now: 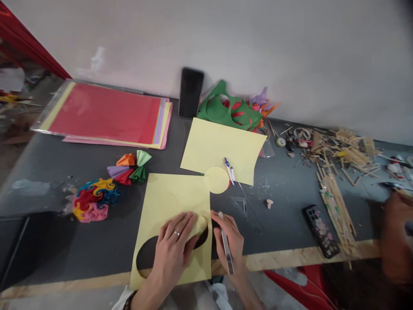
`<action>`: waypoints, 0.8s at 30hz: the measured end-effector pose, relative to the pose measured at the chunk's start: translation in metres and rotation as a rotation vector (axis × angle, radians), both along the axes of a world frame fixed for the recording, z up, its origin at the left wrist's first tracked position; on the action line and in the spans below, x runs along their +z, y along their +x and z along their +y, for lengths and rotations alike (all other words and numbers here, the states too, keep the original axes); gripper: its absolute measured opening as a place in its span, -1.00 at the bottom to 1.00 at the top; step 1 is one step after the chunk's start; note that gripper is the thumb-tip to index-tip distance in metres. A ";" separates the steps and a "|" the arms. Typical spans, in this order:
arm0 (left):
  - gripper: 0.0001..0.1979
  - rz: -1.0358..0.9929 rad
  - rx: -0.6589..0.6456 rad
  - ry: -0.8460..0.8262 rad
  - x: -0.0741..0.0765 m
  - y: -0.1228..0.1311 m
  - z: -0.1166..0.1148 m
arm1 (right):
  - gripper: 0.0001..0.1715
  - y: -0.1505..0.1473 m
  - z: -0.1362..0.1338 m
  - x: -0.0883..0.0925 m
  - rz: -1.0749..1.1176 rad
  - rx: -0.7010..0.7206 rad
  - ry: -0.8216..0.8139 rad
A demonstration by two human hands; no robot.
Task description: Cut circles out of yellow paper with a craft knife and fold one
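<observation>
A sheet of yellow paper (176, 189) lies at the front of the dark tabletop, with a round hole cut in its lower left. My left hand (174, 241), wearing a ring, rests over this sheet. Between its thumb and fingers is a curled, partly cut yellow piece (199, 226), with a dark opening beside it. Just off the sheet's right edge, my right hand (230, 241) is closed around a slim utility knife (226, 249); its tip points away from me. Farther back, a yellow paper circle (217, 181) overlaps a second yellow sheet (219, 144), on which a blue and white compass (229, 170) lies.
A clear set square (239, 206) and a thin metal rod (250, 204) lie to the right. Folded paper pieces (129, 168), a paper stack (109, 114) and an upright phone (191, 92) stand left and behind. Wooden sticks (337, 202) and another person's arm (395, 237) are far right.
</observation>
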State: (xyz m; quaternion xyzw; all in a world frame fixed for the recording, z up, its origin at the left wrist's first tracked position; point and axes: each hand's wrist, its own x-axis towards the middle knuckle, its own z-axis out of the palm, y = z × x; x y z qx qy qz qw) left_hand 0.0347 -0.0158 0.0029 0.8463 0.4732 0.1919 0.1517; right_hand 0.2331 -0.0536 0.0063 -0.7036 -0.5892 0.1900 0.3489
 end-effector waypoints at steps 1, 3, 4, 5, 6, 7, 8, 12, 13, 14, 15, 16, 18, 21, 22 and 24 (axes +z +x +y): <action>-0.40 -0.016 0.008 -0.008 0.000 -0.001 0.000 | -0.59 -0.004 -0.002 0.002 0.006 -0.048 -0.002; -0.36 -0.051 0.008 -0.029 0.000 -0.003 0.001 | -0.68 -0.012 -0.003 0.006 0.017 -0.098 -0.011; -0.34 -0.065 -0.001 -0.040 0.000 -0.004 0.001 | -0.74 -0.016 -0.003 0.007 0.032 -0.099 -0.023; -0.32 -0.073 -0.010 -0.052 0.000 -0.005 0.001 | -0.77 -0.019 -0.001 0.008 0.058 -0.091 -0.046; -0.30 -0.077 -0.015 -0.059 0.000 -0.007 0.001 | -0.76 -0.023 0.000 0.009 0.096 -0.084 -0.078; -0.29 -0.077 -0.017 -0.064 0.001 -0.008 0.001 | -0.75 -0.026 0.002 0.010 0.142 -0.094 -0.116; -0.27 -0.069 -0.015 -0.072 0.002 -0.010 0.001 | -0.76 -0.028 0.004 0.010 0.196 -0.124 -0.154; -0.24 -0.023 -0.038 -0.083 0.008 -0.011 0.003 | -0.63 -0.026 0.008 0.019 0.379 -0.204 -0.262; -0.25 -0.005 -0.047 -0.071 0.009 -0.011 0.003 | -0.59 -0.021 0.008 0.022 0.382 -0.176 -0.286; -0.26 0.018 -0.048 -0.054 0.010 -0.010 0.003 | -0.56 -0.014 0.009 0.026 0.367 -0.137 -0.312; -0.29 0.049 -0.039 -0.034 0.010 -0.009 0.003 | -0.54 -0.007 0.010 0.029 0.335 -0.095 -0.334; -0.32 0.086 -0.022 -0.010 0.010 -0.008 0.002 | -0.54 0.003 0.012 0.033 0.300 -0.081 -0.343; -0.40 0.163 0.016 0.055 0.010 -0.007 0.000 | -0.55 0.022 0.019 0.037 0.252 -0.090 -0.340; -0.52 0.249 0.004 0.143 0.007 -0.011 -0.005 | -0.55 0.047 0.040 0.036 0.257 -0.186 -0.238; -0.54 0.266 -0.015 0.159 0.006 -0.013 -0.007 | -0.54 0.053 0.050 0.035 0.267 -0.203 -0.194; -0.57 0.279 -0.039 0.183 0.004 -0.017 -0.012 | -0.54 0.062 0.069 0.029 0.233 -0.234 -0.140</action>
